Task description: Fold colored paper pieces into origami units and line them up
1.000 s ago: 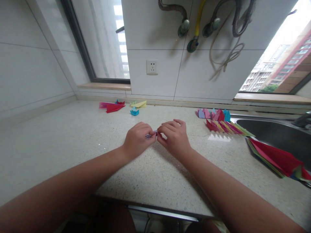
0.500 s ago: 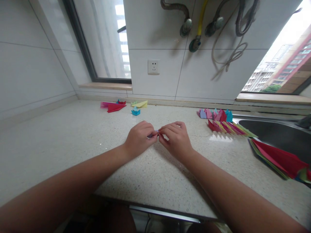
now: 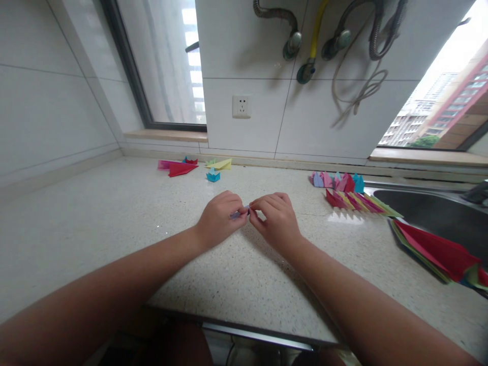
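Between my two hands is a small piece of folded lilac paper (image 3: 235, 215), mostly covered by the fingers. My left hand (image 3: 223, 214) pinches one end of it between thumb and fingertips. The other end is pinched by my right hand (image 3: 275, 218), its fingers curled and the fingertips meeting those of the left. Both hands are just above the speckled countertop (image 3: 229, 284). A little beyond them stands a small blue paper boat (image 3: 213, 176). The exact shape of the held paper cannot be made out.
Red and pink folded paper planes (image 3: 182, 169) and a yellow one (image 3: 221, 164) lie at the back left. On the right are small paper figures (image 3: 337, 181), a row of paper planes (image 3: 354, 201) and larger red and green folded sheets (image 3: 438, 249) beside the sink (image 3: 419, 203).
Both hands stay in almost the same place, still pinching the paper. Slightly more of the lilac paper shows by the left fingers.
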